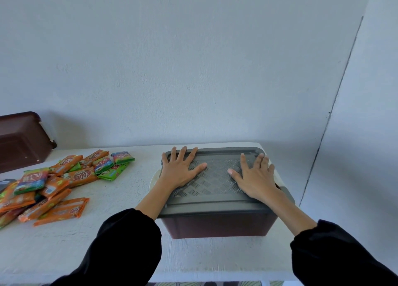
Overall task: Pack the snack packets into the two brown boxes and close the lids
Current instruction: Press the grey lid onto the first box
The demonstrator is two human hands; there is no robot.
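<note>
The grey lid (215,199) hides whatever lies inside the near brown box (217,227). The far brown box (21,139) and the snack packets (53,184) run off the left edge (as does a dark object (6,183), too cropped to identify).

My white bench (120,199) runs along the wall. Near its right edge sits a brown box (217,225) with a grey lid (215,197) on top. On the left part lies a loose heap of orange and green snack packets (53,184), many overlapping. A second brown box (19,141) rests at the far left corner.
</note>
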